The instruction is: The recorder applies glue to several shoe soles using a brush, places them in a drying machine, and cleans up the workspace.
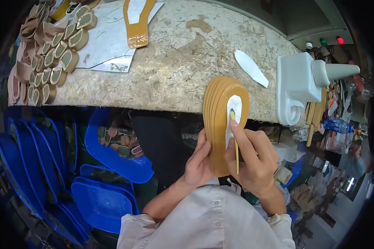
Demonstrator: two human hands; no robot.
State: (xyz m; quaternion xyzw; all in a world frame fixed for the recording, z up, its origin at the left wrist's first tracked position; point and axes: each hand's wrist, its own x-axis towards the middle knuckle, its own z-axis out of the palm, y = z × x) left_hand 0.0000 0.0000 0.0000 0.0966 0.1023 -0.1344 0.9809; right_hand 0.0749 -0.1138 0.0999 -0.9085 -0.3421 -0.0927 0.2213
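Note:
My left hand (198,163) is closed round the lower left side of a fanned stack of tan insoles (212,120), held tilted at the table's front edge. On the top insole lies a long white patch (234,103). In my right hand (255,159) is a thin yellow stick (237,155), pinched between thumb and fingers. Its dark tip touches the upper part of the patch, and the hand covers part of the insole's lower half. A loose white patch (252,69) of similar shape rests on the table beyond the stack.
The worn table (166,79) carries a white spouted bottle (299,81) at right. Far left are piled heel pieces (58,54), with a tan insole (137,35) on a white sheet (106,50) nearby. Blue chairs (104,203) and a blue bin of scraps (120,166) stand below left.

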